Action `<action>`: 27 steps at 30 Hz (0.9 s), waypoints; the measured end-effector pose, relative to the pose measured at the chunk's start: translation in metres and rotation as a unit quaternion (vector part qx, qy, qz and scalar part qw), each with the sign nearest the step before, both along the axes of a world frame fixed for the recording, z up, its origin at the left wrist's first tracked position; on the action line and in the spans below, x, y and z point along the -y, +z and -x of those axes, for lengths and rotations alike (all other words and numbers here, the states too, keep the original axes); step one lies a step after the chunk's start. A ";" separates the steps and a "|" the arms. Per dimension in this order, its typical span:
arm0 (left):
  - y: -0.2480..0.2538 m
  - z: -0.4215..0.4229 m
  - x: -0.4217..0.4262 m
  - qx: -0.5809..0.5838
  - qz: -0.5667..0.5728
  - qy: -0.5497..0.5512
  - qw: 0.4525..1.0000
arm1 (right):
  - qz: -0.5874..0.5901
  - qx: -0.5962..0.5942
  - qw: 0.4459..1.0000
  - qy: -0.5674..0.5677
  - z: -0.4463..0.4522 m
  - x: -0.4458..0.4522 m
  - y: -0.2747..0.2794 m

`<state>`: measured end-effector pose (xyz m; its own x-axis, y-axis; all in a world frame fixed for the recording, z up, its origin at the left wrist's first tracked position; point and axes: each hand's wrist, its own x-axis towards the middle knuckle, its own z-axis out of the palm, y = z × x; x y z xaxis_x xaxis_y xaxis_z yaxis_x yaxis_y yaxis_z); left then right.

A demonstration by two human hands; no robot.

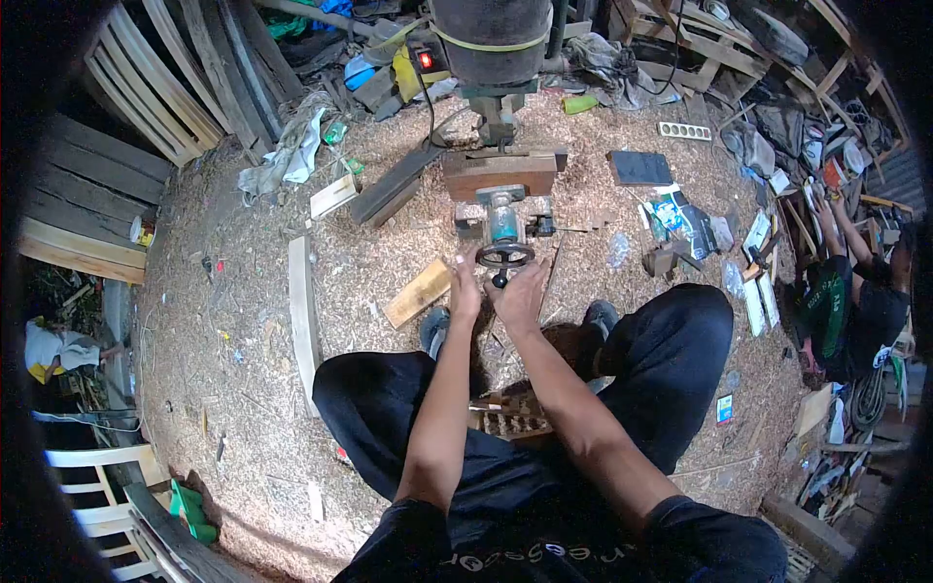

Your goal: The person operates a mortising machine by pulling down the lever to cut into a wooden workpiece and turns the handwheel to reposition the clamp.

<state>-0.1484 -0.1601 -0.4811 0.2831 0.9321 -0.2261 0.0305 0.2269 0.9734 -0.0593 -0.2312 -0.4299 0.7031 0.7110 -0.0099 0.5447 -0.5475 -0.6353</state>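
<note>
A drilling or mortising machine [491, 44] stands ahead, with a reddish wood block [501, 175] under its head. In front of the block is a green and grey vise [503, 222] with a dark handwheel [505, 256]. My left hand [466, 284] is at the left side of the wheel, its fingers up against the rim. My right hand [522, 294] is at the wheel's lower right, beside the black knob [500, 280], with its fingers curled. Small size hides the exact finger contact.
A short board [418, 292] lies left of my hands, a long plank [303, 311] farther left. Dark beams [394, 185] lean beside the machine. A black slab [639, 168] and a power strip [684, 130] lie right. Two people [855, 291] sit at the far right.
</note>
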 end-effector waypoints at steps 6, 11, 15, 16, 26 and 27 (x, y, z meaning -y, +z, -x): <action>0.031 0.001 0.003 0.054 0.060 -0.038 0.996 | -0.067 -0.102 0.992 0.029 -0.007 -0.003 -0.010; 0.038 0.004 0.002 0.046 0.071 -0.053 0.995 | -0.115 -0.141 0.983 0.038 -0.017 -0.003 -0.014; 0.023 -0.002 -0.001 0.054 0.050 -0.082 0.994 | -0.141 -0.098 0.976 0.135 -0.073 0.020 -0.024; 0.019 -0.001 0.000 0.020 0.028 -0.084 0.996 | -0.135 -0.100 0.973 0.158 -0.082 0.023 -0.033; -0.041 -0.009 -0.001 0.072 0.012 -0.066 0.995 | -0.127 -0.089 0.979 0.130 -0.088 0.025 -0.066; -0.029 -0.008 0.001 0.052 0.019 -0.069 0.996 | -0.166 -0.079 0.973 0.137 -0.092 0.027 -0.077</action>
<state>-0.1400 -0.1610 -0.5105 0.4316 0.8740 -0.2232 -0.0368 0.2643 0.9637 0.0326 -0.2586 -0.5072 0.4946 0.8544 0.1594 0.5225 -0.1457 -0.8401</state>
